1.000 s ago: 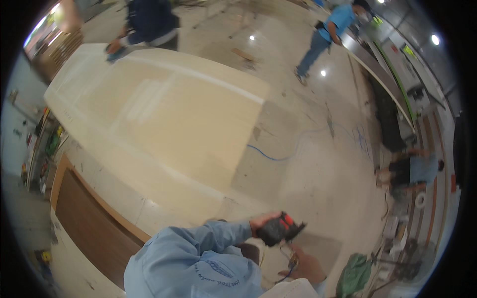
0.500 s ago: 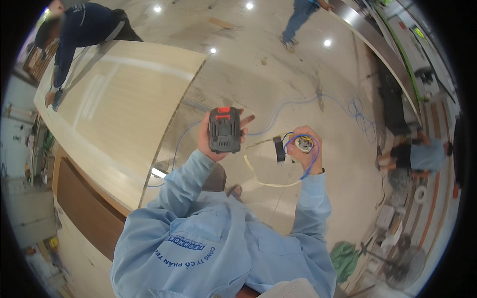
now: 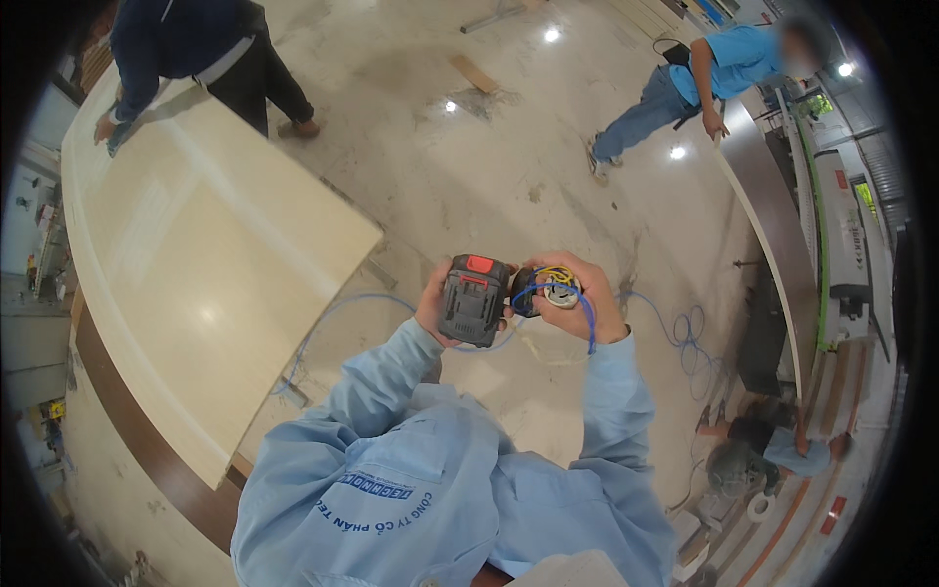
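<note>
My left hand [image 3: 431, 303] is closed round a black power-tool battery pack [image 3: 473, 311] with a red button at its top end. Close beside it, my right hand [image 3: 599, 305] grips a round whitish part [image 3: 560, 291] with blue and yellow wires looped about it. A small black block [image 3: 525, 293] lies by the right fingertips, between the round part and the battery; whether it touches the battery I cannot tell. A pale strip [image 3: 536, 350] hangs below my right hand, blurred against the floor.
On the left, a large pale panel [image 3: 215, 264] lies over brown boards [image 3: 137, 406], with a person [image 3: 191, 44] leaning over it. At upper right a person [image 3: 729, 73] holds a long dark board [image 3: 773, 186]. Blue hose [image 3: 690, 333] coils on the floor. Another person [image 3: 782, 448] is at lower right.
My hands have come together, the right one moving left toward the battery. The black block, hanging apart on its wires before, is now at my right fingers. The whole view has shifted.
</note>
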